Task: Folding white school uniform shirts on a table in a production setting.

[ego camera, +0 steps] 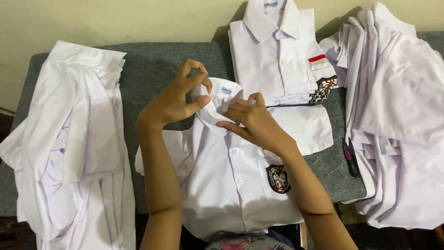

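A white short-sleeved shirt (231,185) lies front up on the grey padded table (152,65), buttoned, with a dark round badge on its chest pocket. My left hand (178,99) pinches the left point of its collar between thumb and fingers. My right hand (256,122) rests on the right side of the collar, fingers pressing it near the top button.
A folded white shirt (277,55) with a red-and-white patch lies at the back against the wall. Heaps of unfolded white shirts lie at the left (74,143) and right (397,115). A dark pen-like tool (351,157) lies beside the right heap.
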